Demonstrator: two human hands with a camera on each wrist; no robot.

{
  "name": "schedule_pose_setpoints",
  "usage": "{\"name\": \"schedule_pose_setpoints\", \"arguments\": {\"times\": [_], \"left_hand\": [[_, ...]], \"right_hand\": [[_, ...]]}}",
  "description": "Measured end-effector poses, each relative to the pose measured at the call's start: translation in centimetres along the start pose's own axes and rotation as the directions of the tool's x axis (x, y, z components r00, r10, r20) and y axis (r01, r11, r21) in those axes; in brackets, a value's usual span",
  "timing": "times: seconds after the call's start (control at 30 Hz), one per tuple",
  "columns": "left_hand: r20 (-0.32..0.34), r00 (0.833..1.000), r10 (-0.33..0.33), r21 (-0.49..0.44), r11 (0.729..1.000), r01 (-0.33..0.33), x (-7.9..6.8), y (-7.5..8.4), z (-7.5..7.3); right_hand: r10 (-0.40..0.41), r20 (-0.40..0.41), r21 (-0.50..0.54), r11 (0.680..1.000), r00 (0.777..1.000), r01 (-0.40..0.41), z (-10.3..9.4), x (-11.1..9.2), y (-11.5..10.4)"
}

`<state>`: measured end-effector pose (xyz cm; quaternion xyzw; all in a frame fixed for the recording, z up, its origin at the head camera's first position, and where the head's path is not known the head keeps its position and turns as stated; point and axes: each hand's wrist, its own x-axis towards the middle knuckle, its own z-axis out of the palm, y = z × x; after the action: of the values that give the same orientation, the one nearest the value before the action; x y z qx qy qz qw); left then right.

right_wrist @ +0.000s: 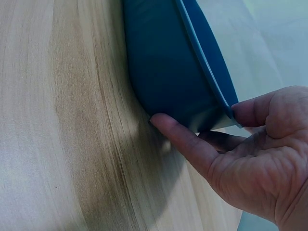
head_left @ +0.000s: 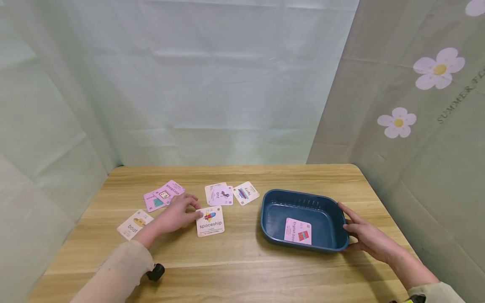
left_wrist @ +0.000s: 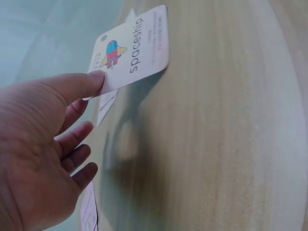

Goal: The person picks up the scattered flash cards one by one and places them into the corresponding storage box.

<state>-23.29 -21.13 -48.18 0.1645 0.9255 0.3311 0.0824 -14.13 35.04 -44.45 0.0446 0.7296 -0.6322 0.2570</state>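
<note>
My left hand pinches a white card marked "spaceship" between thumb and fingers. In the left wrist view the spaceship card is tilted off the table, its shadow below, and the other fingers are loosely bent. My right hand holds the right end of a dark blue plastic basin. The right wrist view shows fingers against the basin's outer wall and at its rim. Inside the basin lies a pink "English book" card.
Two overlapping pink cards, one marked "storybook", lie beyond my left hand. A "boat" card is under the left forearm's side. An "ant" card overlaps another card, beside a "ferry" card. Cloth curtains surround the wooden table.
</note>
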Motion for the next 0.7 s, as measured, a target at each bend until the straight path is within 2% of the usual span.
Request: {"name": "schedule_pose_setpoints", "arguments": {"times": [0.2, 0.53, 0.7], "left_hand": [[0.02, 1.0, -0.007, -0.086, 0.996, 0.009, -0.06, 0.16, -0.43], [0.033, 0.999, 0.001, -0.149, 0.989, 0.004, -0.27, 0.14, -0.66], [0.021, 1.0, -0.018, -0.192, 0.981, 0.021, -0.26, 0.17, -0.74]], "right_hand": [[-0.005, 0.011, 0.0, 1.0, 1.0, 0.005, -0.02, 0.0, 0.05], [0.004, -0.003, -0.001, 1.0, 1.0, -0.004, 0.03, 0.04, 0.05], [0.0, -0.002, -0.005, 1.0, 1.0, 0.0, -0.07, 0.11, 0.12]]}}
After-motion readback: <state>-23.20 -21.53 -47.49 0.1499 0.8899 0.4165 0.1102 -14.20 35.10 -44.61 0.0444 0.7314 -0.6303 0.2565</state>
